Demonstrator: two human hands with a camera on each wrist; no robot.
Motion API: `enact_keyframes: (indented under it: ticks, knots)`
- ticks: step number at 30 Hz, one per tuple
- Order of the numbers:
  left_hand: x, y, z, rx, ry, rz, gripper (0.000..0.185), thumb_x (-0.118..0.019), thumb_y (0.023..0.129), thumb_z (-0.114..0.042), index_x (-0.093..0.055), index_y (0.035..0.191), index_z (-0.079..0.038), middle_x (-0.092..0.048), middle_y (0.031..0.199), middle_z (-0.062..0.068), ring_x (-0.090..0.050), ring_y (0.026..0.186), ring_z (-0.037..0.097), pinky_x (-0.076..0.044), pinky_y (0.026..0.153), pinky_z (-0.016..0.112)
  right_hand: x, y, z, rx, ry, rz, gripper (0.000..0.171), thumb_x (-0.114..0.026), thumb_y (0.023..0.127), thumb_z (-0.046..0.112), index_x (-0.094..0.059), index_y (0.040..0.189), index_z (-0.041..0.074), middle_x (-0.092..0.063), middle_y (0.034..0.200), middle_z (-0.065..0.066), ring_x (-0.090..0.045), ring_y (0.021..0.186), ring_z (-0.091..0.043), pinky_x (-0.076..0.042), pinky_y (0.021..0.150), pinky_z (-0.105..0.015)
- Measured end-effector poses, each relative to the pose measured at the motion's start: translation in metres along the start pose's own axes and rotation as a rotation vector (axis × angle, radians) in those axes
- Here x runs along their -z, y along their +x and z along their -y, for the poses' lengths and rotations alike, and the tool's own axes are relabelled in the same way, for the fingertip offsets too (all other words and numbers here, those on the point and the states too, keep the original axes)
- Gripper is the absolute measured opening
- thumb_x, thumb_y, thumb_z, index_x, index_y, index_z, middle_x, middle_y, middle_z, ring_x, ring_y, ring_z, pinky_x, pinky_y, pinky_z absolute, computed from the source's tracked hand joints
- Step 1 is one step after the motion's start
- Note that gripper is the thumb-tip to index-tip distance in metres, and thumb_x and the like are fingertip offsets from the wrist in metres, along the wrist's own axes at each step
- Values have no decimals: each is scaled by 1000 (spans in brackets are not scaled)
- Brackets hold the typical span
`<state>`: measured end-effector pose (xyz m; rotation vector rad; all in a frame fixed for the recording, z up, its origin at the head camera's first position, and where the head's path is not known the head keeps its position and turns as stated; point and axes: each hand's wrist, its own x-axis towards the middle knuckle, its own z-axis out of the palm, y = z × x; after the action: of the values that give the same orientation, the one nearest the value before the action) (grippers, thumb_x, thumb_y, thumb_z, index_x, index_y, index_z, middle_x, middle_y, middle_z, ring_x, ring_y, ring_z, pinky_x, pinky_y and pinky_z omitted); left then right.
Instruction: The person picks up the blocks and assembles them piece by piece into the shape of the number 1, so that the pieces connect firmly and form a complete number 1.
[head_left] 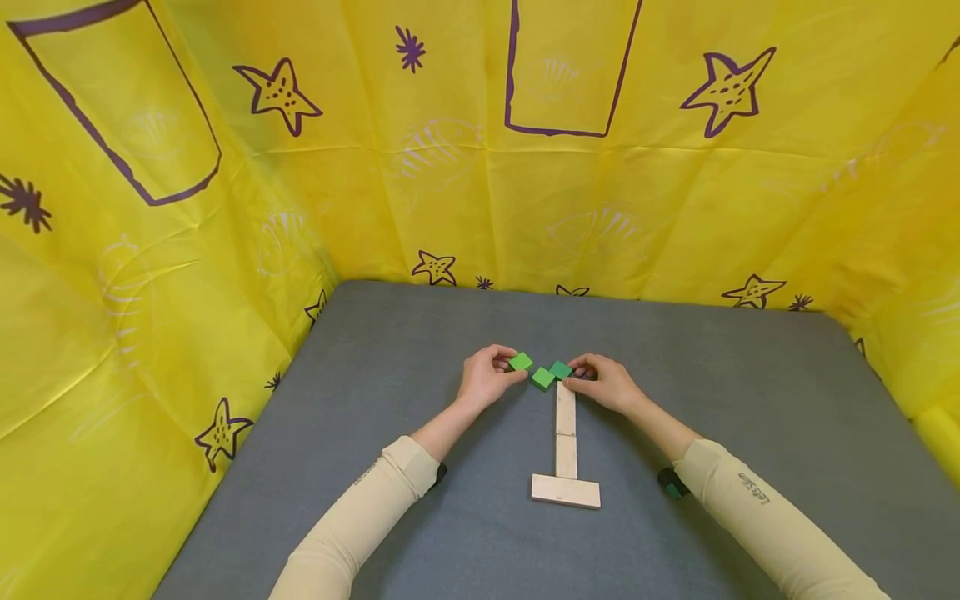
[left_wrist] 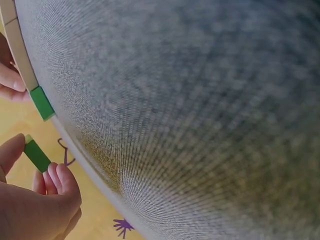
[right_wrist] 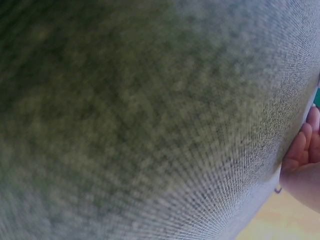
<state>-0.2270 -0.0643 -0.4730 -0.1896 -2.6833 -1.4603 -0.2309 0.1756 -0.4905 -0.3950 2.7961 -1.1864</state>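
Note:
My left hand [head_left: 486, 377] pinches a light green block [head_left: 521, 361] between thumb and fingertips. The left wrist view shows this green block [left_wrist: 37, 155] held apart from the table. A second green block [head_left: 543, 379] lies between the hands, its corner by a darker green block [head_left: 560, 370]. My right hand [head_left: 609, 385] has thumb and fingers around the right side of that darker block. Directly below it runs a column of two wooden planks [head_left: 566, 429], laid end to end. In the right wrist view only part of the right hand [right_wrist: 306, 157] shows, at the edge.
A third wooden plank [head_left: 566, 492] lies crosswise at the near end of the column. Everything rests on a grey cloth-covered table [head_left: 360, 350]. Yellow printed curtains [head_left: 450, 200] rise behind the table and along its sides.

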Motion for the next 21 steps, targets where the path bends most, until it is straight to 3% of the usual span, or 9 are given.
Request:
enact_keyframes:
  ticks: [10,21]
  knots:
    - [1,-4,0,-39,94,75,34,-84,75,-15,-70,104,-2,-66,89,9,-59,80,17,-47,70,25,1,-3,-1,62,11,-26,40,-71,86,37,-67,106,3,-63,91,-6,-55,88,-25,-45,78,-38]
    - [0,-8,2,-52,146,149,33,-83,75,-15,-70,102,-1,-65,88,8,-55,75,12,-46,67,23,0,1,-2,-17,-5,16,35,-73,88,28,-66,112,4,-64,98,-7,-56,96,-26,-44,85,-40]
